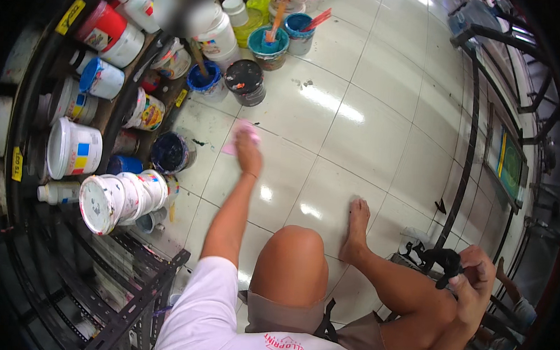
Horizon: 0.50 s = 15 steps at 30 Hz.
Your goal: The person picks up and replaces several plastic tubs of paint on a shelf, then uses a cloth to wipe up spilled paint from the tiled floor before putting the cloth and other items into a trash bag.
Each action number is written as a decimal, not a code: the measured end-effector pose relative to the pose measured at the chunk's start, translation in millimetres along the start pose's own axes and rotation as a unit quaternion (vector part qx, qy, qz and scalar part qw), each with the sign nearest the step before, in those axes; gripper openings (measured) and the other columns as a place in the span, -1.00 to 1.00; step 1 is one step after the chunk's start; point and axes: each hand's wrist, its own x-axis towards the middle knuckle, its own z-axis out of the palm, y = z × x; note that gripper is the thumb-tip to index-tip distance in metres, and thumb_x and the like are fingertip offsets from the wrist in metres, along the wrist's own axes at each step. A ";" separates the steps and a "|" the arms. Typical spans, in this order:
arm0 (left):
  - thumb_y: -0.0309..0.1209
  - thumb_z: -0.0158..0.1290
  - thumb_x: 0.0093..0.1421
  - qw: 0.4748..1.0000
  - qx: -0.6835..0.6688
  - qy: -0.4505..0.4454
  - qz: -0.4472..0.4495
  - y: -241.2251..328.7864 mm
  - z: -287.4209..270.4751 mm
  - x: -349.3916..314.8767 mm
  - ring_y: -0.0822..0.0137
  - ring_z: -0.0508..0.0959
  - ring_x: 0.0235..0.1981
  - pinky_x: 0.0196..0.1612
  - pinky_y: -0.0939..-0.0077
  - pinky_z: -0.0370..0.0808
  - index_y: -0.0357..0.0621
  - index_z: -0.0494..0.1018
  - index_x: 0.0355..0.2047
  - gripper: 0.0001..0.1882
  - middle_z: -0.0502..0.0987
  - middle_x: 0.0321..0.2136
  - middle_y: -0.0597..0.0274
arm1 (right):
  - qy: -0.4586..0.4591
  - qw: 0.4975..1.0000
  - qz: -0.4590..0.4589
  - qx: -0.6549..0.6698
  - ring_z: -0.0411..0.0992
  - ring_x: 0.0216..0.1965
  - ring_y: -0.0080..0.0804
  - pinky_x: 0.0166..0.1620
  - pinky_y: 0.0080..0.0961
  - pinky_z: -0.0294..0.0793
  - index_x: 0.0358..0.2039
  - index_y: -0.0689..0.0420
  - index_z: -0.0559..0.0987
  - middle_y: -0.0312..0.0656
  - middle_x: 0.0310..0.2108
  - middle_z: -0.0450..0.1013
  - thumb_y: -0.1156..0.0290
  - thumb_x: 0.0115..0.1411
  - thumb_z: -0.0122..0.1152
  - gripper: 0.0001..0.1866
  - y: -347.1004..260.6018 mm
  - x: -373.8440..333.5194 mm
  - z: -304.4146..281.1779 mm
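Observation:
My left hand reaches forward to the tiled floor and presses a crumpled pink cloth against it, fingers closed over it. Dark specks and smears mark the tiles beside the cloth. Just beyond stand a black-lidded paint tub and a blue paint bucket with a stick in it. At the lower right, my right hand is closed by my raised knee, its fingers around a lumpy black object; its kind cannot be made out.
Shelves of paint tubs and bottles line the left, with stacked white tubs at their near end. A teal paint bucket holding a brush stands at the back. Black metal racks run along the right; a dark slotted frame stands lower left.

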 end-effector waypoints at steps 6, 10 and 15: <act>-0.61 -0.19 0.17 0.875 -0.186 -0.349 0.278 124.8 51.0 -55.0 0.14 0.15 0.26 0.32 0.35 0.02 -0.26 0.14 0.21 -0.46 0.20 0.21 0.02 | 0.027 0.998 0.011 -0.059 0.28 -0.32 -0.42 -0.20 -0.55 0.26 -0.48 0.20 0.39 -0.24 -0.43 0.29 0.47 -0.19 0.35 -0.70 6.2 -10.3 -24.6; -0.50 -0.16 0.22 0.953 -0.211 -0.199 0.091 26.9 0.0 -5.2 0.12 0.21 0.22 0.27 0.35 0.11 -0.17 0.20 0.19 -0.51 0.25 0.17 0.03 | 0.172 0.967 -0.054 -0.182 0.30 -0.20 -0.41 0.00 -0.46 0.24 -0.22 0.21 0.42 -0.24 -0.28 0.34 0.43 -0.04 0.27 -0.65 11.8 -29.6 -90.0; -0.59 -0.12 0.17 0.994 0.082 -0.028 0.073 -57.9 -31.2 10.1 0.05 0.19 0.23 0.28 0.32 0.09 -0.30 0.22 0.16 -0.50 0.25 0.17 -0.03 | 0.271 0.936 0.095 -0.203 0.32 -0.35 -0.62 -0.29 -0.63 0.30 -0.17 0.18 0.46 -0.33 -0.35 0.41 0.34 0.10 0.21 -0.70 59.0 -6.1 -121.5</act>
